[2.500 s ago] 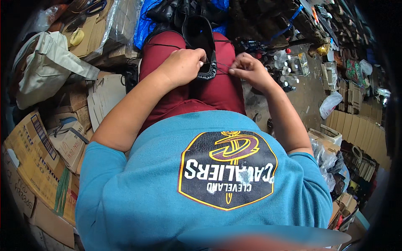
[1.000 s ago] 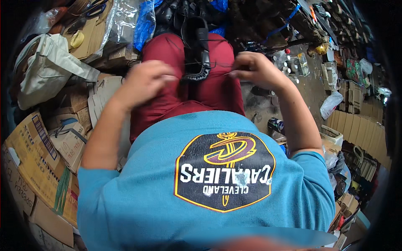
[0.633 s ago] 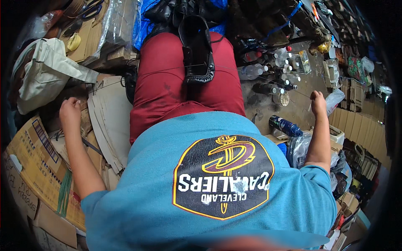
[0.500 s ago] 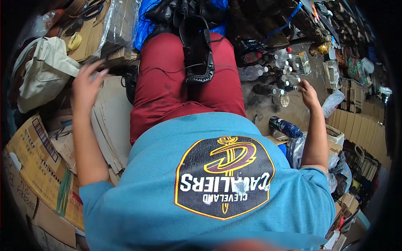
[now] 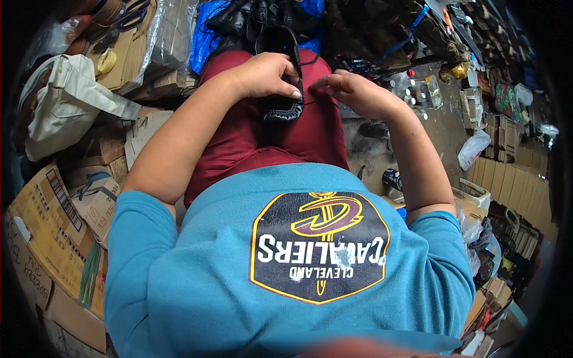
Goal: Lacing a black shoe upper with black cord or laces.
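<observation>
Left hand (image 5: 262,74) grips black sandal (image 5: 285,89) on lap, covering much of it. Right hand (image 5: 352,92) beside, fingers pinched; contents unclear.

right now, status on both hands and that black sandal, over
Left hand gripping black strappy sandal on red-trousered lap. Right hand beside it, fingers pinched, contents unclear. Nothing between them.

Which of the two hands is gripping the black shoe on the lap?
The left hand. It closes over the black shoe, fingers wrapped on its side. The right hand is beside it with fingertips pinched, not around the shoe.
</observation>
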`<state>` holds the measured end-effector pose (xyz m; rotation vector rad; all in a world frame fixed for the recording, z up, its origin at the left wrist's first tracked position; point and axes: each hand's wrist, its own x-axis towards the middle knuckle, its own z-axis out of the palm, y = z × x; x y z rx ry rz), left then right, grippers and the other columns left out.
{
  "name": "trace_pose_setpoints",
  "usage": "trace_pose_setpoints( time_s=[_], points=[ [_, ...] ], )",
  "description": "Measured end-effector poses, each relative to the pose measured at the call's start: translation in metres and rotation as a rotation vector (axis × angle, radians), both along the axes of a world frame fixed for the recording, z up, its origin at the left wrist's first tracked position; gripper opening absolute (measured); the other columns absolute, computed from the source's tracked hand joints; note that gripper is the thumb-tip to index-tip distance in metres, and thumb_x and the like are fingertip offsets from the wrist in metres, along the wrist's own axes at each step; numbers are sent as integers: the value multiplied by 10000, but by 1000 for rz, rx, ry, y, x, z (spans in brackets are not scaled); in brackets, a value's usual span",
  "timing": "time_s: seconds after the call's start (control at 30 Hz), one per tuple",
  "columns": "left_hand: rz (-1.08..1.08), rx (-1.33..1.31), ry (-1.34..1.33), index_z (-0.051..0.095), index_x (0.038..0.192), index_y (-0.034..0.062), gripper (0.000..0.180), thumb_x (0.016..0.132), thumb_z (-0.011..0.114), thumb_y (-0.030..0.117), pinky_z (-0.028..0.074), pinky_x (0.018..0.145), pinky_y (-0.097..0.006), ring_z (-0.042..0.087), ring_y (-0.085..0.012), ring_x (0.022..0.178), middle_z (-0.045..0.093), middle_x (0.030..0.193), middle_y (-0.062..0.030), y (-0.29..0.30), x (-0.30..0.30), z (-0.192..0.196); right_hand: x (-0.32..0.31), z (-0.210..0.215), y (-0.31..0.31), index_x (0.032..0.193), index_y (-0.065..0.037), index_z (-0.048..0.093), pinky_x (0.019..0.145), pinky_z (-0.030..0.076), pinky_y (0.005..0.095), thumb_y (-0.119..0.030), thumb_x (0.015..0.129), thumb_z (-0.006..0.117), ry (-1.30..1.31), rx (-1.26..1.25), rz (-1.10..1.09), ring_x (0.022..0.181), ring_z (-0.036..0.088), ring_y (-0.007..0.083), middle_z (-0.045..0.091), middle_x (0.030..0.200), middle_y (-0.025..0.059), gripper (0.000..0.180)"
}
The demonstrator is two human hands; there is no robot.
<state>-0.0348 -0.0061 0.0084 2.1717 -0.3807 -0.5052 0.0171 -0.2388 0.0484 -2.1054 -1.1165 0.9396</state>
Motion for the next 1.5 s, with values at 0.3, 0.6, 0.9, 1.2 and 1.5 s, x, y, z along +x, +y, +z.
trace_pose_setpoints(
  time_s=[0.3,0.6,0.9,1.2,1.5],
  points=[
    [42,-305,226,660,961,-47,310,751,725,172,445,862,-299,598,-190,927,644,955,-97,5,0,-15,4,-5,1,1094,-63,650,772,478,304,-28,870,555,-59,33,-19,847,583,163,594,931,78,246],
    [19,-351,269,659,971,-44,286,773,700,158,446,850,-287,590,-160,895,641,913,-72,6,1,-15,6,-22,9,866,-83,699,653,502,268,1,736,701,-120,211,-121,723,606,123,593,798,29,154],
    [-109,-307,239,656,1037,-31,327,796,669,189,421,914,-310,580,-207,992,627,1008,-116,11,4,-12,-17,-35,12,872,-109,706,670,507,294,-53,727,719,-152,306,-182,746,631,193,602,801,51,156],
    [-201,-185,209,653,1098,6,317,800,641,112,425,946,-306,586,-213,1040,631,1073,-118,11,5,-1,-30,-24,12,850,-131,705,643,509,340,-97,744,693,-361,276,-147,741,626,262,602,814,75,112],
    [-114,7,90,681,998,21,287,712,667,42,496,798,-313,645,-206,859,679,925,-118,3,7,-1,-35,3,41,817,-73,662,713,508,403,-174,825,528,-757,-90,254,805,620,307,595,907,144,168]
  ],
)
